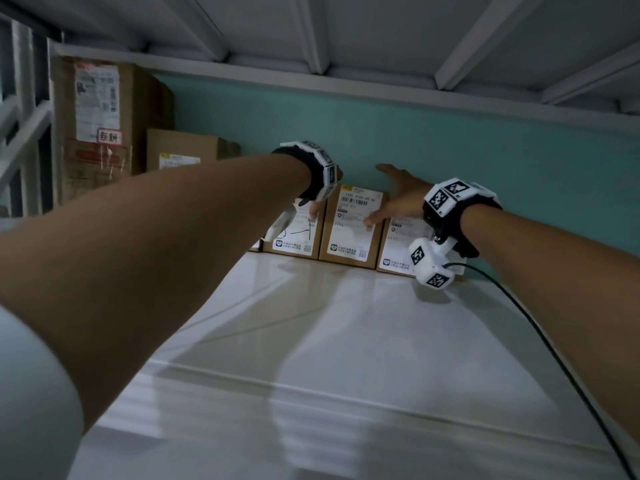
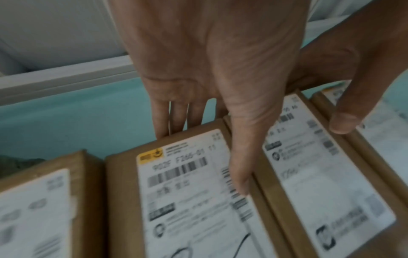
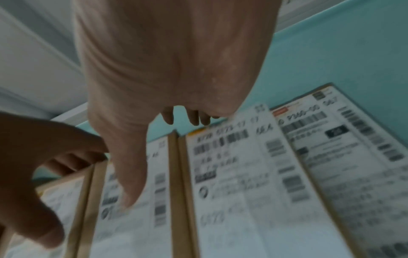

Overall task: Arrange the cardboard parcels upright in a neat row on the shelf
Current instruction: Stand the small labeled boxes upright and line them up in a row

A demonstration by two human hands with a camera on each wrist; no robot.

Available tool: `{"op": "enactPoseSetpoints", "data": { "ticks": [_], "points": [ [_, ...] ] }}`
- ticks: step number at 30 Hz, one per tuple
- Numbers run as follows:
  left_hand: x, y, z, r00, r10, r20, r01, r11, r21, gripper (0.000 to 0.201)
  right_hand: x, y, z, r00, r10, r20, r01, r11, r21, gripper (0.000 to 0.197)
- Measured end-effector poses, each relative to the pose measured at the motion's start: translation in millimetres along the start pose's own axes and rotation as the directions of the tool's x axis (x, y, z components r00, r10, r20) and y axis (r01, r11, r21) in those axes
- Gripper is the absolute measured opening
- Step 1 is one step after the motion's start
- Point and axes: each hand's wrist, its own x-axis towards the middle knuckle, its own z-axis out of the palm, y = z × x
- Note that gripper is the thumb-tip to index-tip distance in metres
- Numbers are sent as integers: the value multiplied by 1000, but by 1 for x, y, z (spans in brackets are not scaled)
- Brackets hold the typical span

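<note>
Several brown cardboard parcels with white labels stand upright in a row against the teal back wall. My left hand (image 1: 317,207) (image 2: 203,162) grips the top of one parcel (image 1: 294,237) (image 2: 187,209), fingers behind it and thumb on its label. My right hand (image 1: 388,195) (image 3: 159,160) is spread over the neighbouring middle parcel (image 1: 349,237) (image 3: 141,235). Its thumb rests on the label and its straight fingers reach past the top edge. Another parcel (image 1: 394,251) (image 3: 232,192) stands to the right. One more (image 2: 33,209) stands at the left.
Two large cardboard boxes (image 1: 97,126) (image 1: 180,150) stand at the shelf's back left. The white shelf board (image 1: 346,341) stretches toward me. A shelf underside (image 1: 346,29) hangs low overhead. A black cable (image 1: 554,341) trails from my right wrist.
</note>
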Motion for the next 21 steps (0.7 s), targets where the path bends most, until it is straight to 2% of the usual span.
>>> {"op": "enactPoseSetpoints", "data": {
  "ticks": [1,3,5,7,10,11,12,14,15,17,19,20,21],
  "points": [
    [29,0,2,999,1,-51,-7,993,-120,112,-4,5,-8,1000,15,-1,-15,1000,27,117],
    [51,5,-3,996,0,-91,-20,975,-222,104,-10,19,-22,999,52,5,-52,998,40,117],
    [52,22,-8,986,0,-167,-49,955,-292,115,-15,38,-32,993,110,38,-109,994,-9,118],
    [59,41,-8,978,36,-207,-97,952,-291,130,-21,59,-35,979,183,86,-176,981,-84,121],
    [62,72,-5,977,71,-200,-124,957,-264,126,-33,84,-30,954,270,129,-256,960,-117,126],
    [69,80,-6,979,88,-182,-125,971,-203,124,-36,88,-26,950,284,129,-269,955,-122,133],
    [53,89,-7,972,97,-213,-128,982,-139,125,-36,92,-23,952,285,115,-270,954,-132,141],
    [19,102,-10,965,123,-233,-162,974,-157,145,-32,97,-17,959,274,68,-259,950,-174,149],
    [-2,107,-13,967,150,-208,-187,966,-176,147,-29,98,-16,963,263,50,-249,948,-196,145],
    [-33,114,-19,968,197,-153,-223,959,-176,122,-27,95,-14,971,236,21,-224,944,-242,130],
    [-26,118,-21,973,201,-110,-217,962,-164,98,-26,91,-14,974,227,2,-218,941,-259,107],
    [-19,119,-21,977,196,-89,-208,965,-159,95,-25,90,-13,972,237,6,-228,940,-253,95],
    [-17,120,-20,978,192,-81,-203,968,-148,96,-24,89,-14,968,250,19,-237,938,-253,93]
  ]
}}
